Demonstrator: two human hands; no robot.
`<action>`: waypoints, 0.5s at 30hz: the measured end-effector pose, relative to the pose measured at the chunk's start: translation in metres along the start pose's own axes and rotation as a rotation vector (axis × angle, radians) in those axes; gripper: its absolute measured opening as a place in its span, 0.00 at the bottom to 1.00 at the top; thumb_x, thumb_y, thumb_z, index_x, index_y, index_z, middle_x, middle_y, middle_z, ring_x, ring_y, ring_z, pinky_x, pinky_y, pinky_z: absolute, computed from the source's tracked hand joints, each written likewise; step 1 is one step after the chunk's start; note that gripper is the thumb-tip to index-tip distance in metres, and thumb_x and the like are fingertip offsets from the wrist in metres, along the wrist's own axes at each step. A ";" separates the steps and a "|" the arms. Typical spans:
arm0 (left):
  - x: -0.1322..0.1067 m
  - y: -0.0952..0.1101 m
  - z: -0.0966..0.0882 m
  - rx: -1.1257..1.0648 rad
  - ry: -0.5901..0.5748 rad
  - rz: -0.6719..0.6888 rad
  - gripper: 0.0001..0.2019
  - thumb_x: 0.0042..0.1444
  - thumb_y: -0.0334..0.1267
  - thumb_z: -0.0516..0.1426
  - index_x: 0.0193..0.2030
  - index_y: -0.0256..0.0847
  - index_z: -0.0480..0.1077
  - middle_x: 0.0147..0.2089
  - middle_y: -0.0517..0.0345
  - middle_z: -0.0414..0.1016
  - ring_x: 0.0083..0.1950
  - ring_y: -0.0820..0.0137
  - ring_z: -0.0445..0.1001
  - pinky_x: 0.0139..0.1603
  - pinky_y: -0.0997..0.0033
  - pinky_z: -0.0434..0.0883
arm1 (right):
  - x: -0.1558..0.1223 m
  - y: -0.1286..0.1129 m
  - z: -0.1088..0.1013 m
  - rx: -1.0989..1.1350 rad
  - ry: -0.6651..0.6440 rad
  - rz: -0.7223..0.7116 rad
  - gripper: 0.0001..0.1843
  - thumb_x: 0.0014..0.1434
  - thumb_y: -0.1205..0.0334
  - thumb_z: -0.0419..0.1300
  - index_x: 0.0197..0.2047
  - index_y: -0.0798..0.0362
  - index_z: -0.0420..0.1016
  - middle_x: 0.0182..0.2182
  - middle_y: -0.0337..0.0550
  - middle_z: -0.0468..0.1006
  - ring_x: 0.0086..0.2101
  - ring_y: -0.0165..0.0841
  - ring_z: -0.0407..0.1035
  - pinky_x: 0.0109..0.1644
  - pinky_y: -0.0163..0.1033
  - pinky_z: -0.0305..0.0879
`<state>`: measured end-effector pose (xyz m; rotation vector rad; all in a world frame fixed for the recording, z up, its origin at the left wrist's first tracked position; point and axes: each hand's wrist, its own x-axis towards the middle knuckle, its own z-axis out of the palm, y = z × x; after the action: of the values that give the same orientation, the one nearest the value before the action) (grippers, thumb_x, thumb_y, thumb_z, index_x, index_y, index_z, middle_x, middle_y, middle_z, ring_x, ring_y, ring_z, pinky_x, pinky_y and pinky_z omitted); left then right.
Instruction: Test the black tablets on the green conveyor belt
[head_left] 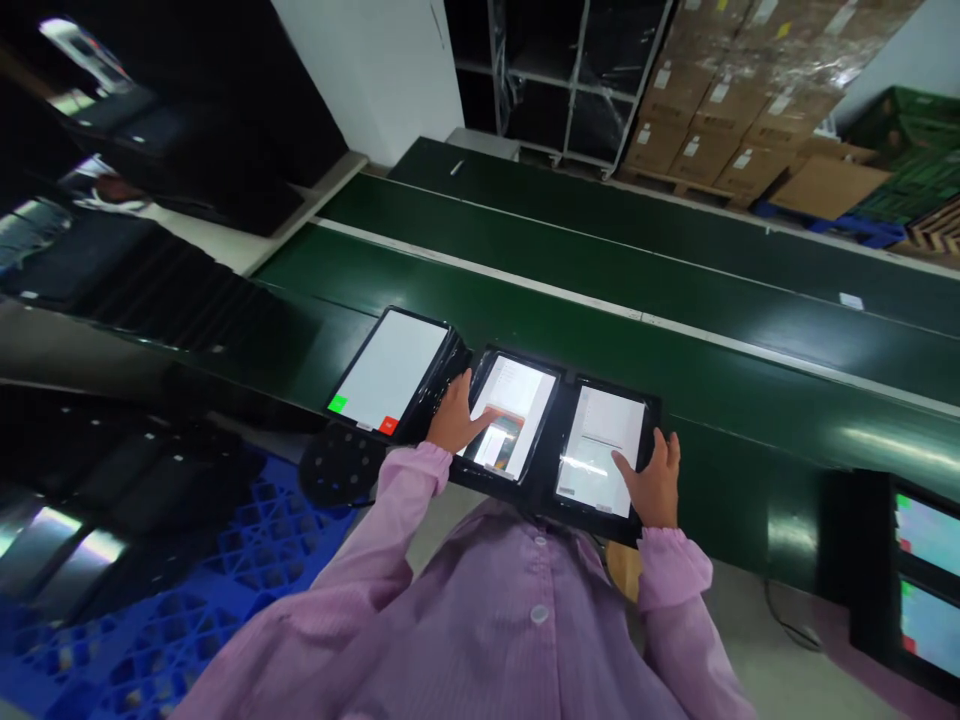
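Note:
Three lit tablets lie in a row on black trays at the near edge of the green bench. My left hand [454, 418] rests at the left side of the middle tablet [517, 400], thumb stretched across its screen, fingers apart. Over the right edge of the right tablet [600, 440] is my right hand [654, 478], fingers spread, thumb on or just above the screen. Both screens show pale pages with small text. To the left, the third tablet [394, 360] shows a blank light screen with a green and a red square in its lower corners.
A green workbench [480, 310] with a pale dividing strip runs across. Two more lit screens [930, 580] stand at right. A blue plastic pallet [255, 560] with dark panels lies low at left. Cardboard boxes [720, 100] and green crates [911, 140] are stacked behind.

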<state>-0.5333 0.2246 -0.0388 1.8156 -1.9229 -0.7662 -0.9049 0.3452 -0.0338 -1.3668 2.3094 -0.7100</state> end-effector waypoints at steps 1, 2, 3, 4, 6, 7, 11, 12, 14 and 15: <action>-0.001 -0.001 -0.001 -0.003 -0.024 -0.003 0.52 0.58 0.54 0.64 0.80 0.36 0.41 0.80 0.32 0.48 0.80 0.43 0.50 0.75 0.40 0.58 | -0.001 0.001 -0.001 -0.006 -0.019 -0.004 0.57 0.55 0.29 0.63 0.76 0.54 0.52 0.77 0.65 0.44 0.73 0.61 0.46 0.70 0.65 0.57; -0.001 -0.002 -0.001 -0.004 -0.047 -0.003 0.54 0.57 0.55 0.65 0.81 0.37 0.40 0.80 0.32 0.46 0.80 0.43 0.49 0.76 0.39 0.57 | -0.002 0.001 -0.002 -0.015 -0.039 -0.010 0.58 0.54 0.30 0.64 0.76 0.54 0.51 0.77 0.65 0.43 0.73 0.61 0.45 0.70 0.65 0.57; -0.001 -0.001 -0.002 0.000 -0.063 -0.005 0.55 0.56 0.55 0.65 0.81 0.37 0.39 0.80 0.32 0.45 0.80 0.42 0.48 0.76 0.39 0.57 | -0.002 0.001 -0.002 -0.026 -0.053 -0.014 0.59 0.54 0.30 0.65 0.77 0.54 0.50 0.77 0.65 0.42 0.73 0.62 0.45 0.70 0.65 0.57; 0.000 0.001 -0.002 0.008 -0.070 -0.010 0.56 0.56 0.55 0.66 0.81 0.37 0.39 0.81 0.32 0.45 0.80 0.41 0.48 0.75 0.39 0.57 | -0.001 0.001 -0.002 -0.039 -0.059 -0.011 0.59 0.53 0.31 0.65 0.77 0.54 0.50 0.77 0.65 0.42 0.73 0.62 0.45 0.70 0.66 0.57; 0.004 0.009 -0.002 0.035 -0.044 -0.032 0.54 0.57 0.55 0.64 0.81 0.37 0.40 0.80 0.32 0.46 0.79 0.41 0.50 0.74 0.38 0.60 | 0.003 -0.003 0.000 -0.060 -0.030 0.006 0.58 0.55 0.32 0.64 0.77 0.54 0.50 0.77 0.64 0.42 0.72 0.63 0.47 0.69 0.66 0.58; 0.007 0.014 -0.002 0.049 -0.015 -0.048 0.52 0.59 0.55 0.63 0.80 0.36 0.41 0.80 0.32 0.48 0.79 0.40 0.52 0.73 0.38 0.62 | 0.006 -0.005 0.001 -0.066 0.003 0.016 0.56 0.56 0.33 0.63 0.76 0.55 0.50 0.77 0.65 0.43 0.72 0.63 0.48 0.69 0.66 0.59; 0.017 0.028 0.001 0.072 0.061 -0.086 0.45 0.64 0.51 0.59 0.79 0.33 0.45 0.78 0.31 0.53 0.76 0.41 0.58 0.70 0.41 0.67 | 0.018 -0.013 0.005 -0.055 0.086 0.020 0.51 0.60 0.34 0.57 0.75 0.58 0.52 0.76 0.67 0.46 0.71 0.63 0.51 0.67 0.66 0.60; 0.018 0.028 0.001 0.067 0.062 -0.086 0.44 0.64 0.50 0.59 0.79 0.32 0.45 0.78 0.31 0.53 0.76 0.42 0.59 0.70 0.41 0.67 | 0.020 -0.013 0.005 -0.051 0.085 0.021 0.51 0.61 0.34 0.57 0.75 0.58 0.53 0.76 0.67 0.46 0.71 0.63 0.51 0.67 0.65 0.60; 0.017 0.025 0.001 0.044 0.064 -0.083 0.44 0.64 0.50 0.58 0.79 0.32 0.46 0.78 0.31 0.54 0.76 0.43 0.59 0.71 0.41 0.66 | 0.020 -0.013 0.004 -0.042 0.075 0.028 0.51 0.60 0.33 0.56 0.75 0.57 0.53 0.76 0.66 0.46 0.71 0.62 0.50 0.67 0.65 0.61; 0.015 0.022 0.001 0.028 0.070 -0.086 0.44 0.64 0.51 0.58 0.79 0.33 0.46 0.78 0.32 0.53 0.76 0.43 0.58 0.71 0.41 0.66 | 0.019 -0.013 0.003 -0.035 0.069 0.033 0.51 0.60 0.32 0.55 0.75 0.57 0.53 0.76 0.66 0.46 0.71 0.62 0.50 0.67 0.65 0.61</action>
<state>-0.5525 0.2104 -0.0274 1.9267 -1.8311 -0.6961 -0.9027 0.3226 -0.0295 -1.3362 2.4029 -0.7206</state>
